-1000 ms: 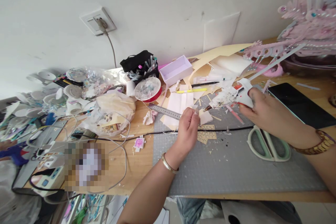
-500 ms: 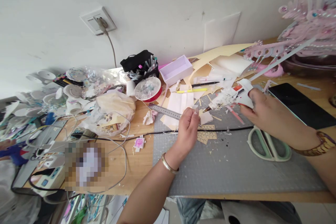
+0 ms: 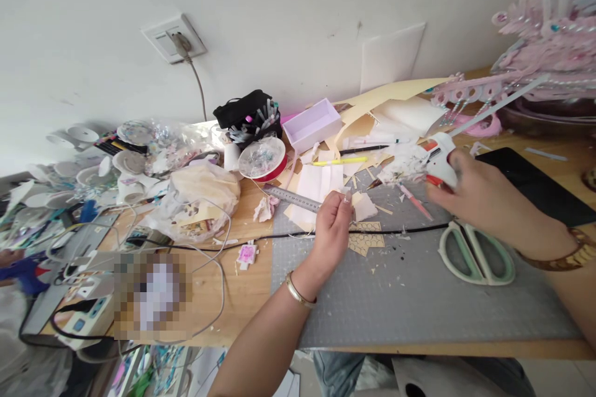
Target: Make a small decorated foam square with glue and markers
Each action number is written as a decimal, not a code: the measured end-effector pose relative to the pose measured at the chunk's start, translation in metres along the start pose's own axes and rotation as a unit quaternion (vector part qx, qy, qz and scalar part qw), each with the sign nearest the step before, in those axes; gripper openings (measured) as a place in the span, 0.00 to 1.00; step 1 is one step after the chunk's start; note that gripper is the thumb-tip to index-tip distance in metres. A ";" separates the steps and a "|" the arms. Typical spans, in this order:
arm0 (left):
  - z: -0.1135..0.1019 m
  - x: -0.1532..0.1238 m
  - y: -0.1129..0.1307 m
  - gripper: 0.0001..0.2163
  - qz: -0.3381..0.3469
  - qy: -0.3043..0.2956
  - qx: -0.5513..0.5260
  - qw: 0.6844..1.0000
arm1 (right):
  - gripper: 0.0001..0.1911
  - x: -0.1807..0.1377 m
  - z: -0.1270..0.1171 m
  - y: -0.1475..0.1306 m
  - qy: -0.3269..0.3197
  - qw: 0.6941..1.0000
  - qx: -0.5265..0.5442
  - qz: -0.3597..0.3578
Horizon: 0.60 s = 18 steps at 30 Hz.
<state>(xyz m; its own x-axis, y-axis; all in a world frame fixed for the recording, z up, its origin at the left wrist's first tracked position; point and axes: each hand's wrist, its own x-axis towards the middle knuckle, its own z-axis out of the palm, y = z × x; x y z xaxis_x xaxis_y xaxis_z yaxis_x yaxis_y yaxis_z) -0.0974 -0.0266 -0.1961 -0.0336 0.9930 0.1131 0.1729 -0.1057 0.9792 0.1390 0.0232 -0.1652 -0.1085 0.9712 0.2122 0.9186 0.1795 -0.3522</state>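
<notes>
My right hand (image 3: 460, 180) is wrapped round a white hot glue gun (image 3: 440, 158) with orange parts. Its front is crusted with whitish glue, and the dark nozzle points left and down. A long pale glue stick (image 3: 503, 102) sticks out of its back. My left hand (image 3: 334, 217) is closed, thumb against finger, pinching a small whitish piece (image 3: 347, 191) that the fingers mostly hide. The nozzle stays a short way to the right of this piece, apart from it. Under the left hand, a steel ruler (image 3: 293, 197) and white paper (image 3: 321, 180) lie on the grey cutting mat (image 3: 372, 316).
Green-handled scissors (image 3: 477, 254) and a dark tablet (image 3: 535, 183) lie at the right. A black cable (image 3: 279, 235) crosses the mat. Behind stand a lilac box (image 3: 313, 126) and a ribbon spool (image 3: 263, 158). At far left, a person's hand (image 3: 7, 256) is by a blue glue gun (image 3: 25, 273).
My right hand has drawn the glue gun slightly right and up, away from my left hand. The left hand has barely moved and keeps its pinch.
</notes>
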 end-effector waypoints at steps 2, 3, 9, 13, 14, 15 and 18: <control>0.000 0.000 -0.002 0.20 0.011 -0.003 0.009 1.000 | 0.19 0.008 0.001 0.005 -0.006 0.999 0.008 0.051; 0.000 0.000 -0.004 0.20 0.016 -0.005 0.015 1.000 | 0.19 0.012 0.002 0.009 -0.009 0.998 0.002 0.069; 0.002 -0.001 -0.008 0.17 0.040 -0.015 0.040 0.998 | 0.24 0.027 0.019 0.030 -0.042 0.992 -0.042 0.107; 0.003 -0.002 -0.008 0.16 0.042 -0.021 0.044 0.998 | 0.26 0.030 0.026 0.032 -0.057 0.991 -0.059 0.108; 0.003 -0.003 -0.007 0.16 0.043 -0.024 0.045 0.998 | 0.25 0.030 0.027 0.032 -0.061 0.990 -0.066 0.106; 0.003 -0.003 -0.007 0.16 0.046 -0.027 0.048 0.997 | 0.25 0.031 0.028 0.031 -0.065 0.990 -0.073 0.101; 0.003 -0.003 -0.007 0.16 0.055 -0.034 0.050 0.997 | 0.23 0.032 0.031 0.033 -0.074 0.990 -0.088 0.079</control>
<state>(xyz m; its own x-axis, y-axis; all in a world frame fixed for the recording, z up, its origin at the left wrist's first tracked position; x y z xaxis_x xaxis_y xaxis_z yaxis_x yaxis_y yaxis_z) -0.0952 -0.0285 -0.2039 0.0572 0.9772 0.2043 0.2693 -0.2122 0.9394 0.1541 0.0650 -0.1980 -0.0004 0.9997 0.0261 0.9791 0.0057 -0.2035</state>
